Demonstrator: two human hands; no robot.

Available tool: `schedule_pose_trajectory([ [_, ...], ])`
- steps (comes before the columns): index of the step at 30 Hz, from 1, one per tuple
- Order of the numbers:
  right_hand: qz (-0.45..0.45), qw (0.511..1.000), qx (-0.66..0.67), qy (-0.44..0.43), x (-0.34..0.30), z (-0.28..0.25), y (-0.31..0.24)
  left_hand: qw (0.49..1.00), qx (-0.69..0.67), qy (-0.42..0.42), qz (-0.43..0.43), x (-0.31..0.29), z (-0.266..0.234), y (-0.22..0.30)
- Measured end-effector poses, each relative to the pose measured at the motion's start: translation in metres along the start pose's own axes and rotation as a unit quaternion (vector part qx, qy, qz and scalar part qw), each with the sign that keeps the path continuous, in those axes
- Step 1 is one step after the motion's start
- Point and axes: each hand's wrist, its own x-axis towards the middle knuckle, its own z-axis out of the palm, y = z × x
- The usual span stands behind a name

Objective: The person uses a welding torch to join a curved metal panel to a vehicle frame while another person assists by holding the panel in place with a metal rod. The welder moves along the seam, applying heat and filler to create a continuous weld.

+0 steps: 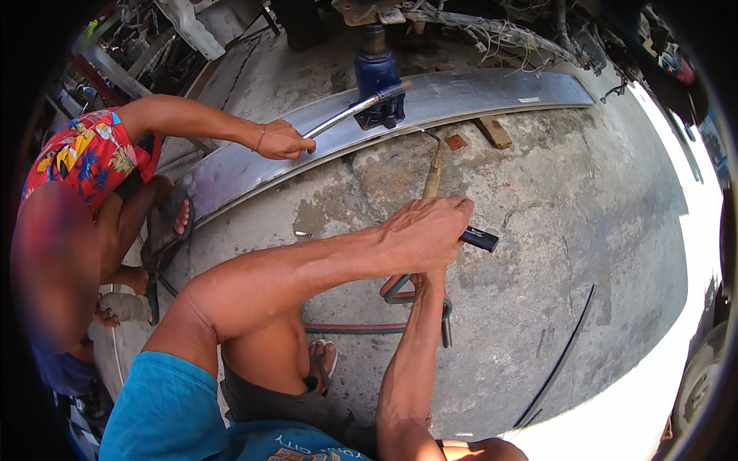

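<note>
My left hand [432,234] is closed, and a small black stick-like object [480,239] pokes out past its fingers. Beneath it lies my right hand [427,280], mostly hidden, closed around the handle end of a gas torch. The torch's brass-coloured neck [434,165] shows beyond my left hand, its thin bent tip close to the near edge of a long, curved metal strip [492,96]. Red and green hoses [396,292] loop beside my right wrist. A blue bottle jack [375,77] stands upright on the strip, beneath a vehicle part.
At the left, a person in a red flowered shirt [92,157] grips a steel bar [346,115] that reaches the jack. A wood block [494,132] lies by the strip. A thin black strip [561,357] rests on the concrete floor [615,230]. Wires [507,42] hang overhead.
</note>
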Motion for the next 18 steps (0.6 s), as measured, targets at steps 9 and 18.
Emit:
schedule_pose_trajectory([
  [9, -0.016, 0.991, -0.117, -0.061, 0.008, 0.008, -0.008, 0.998, 0.007, -0.014, -0.065, -0.001, -0.010, -0.014],
  [18, -0.015, 0.987, -0.150, -0.050, -0.014, 0.039, -0.030, 0.974, 0.030, -0.043, -0.219, 0.005, -0.016, -0.069],
])
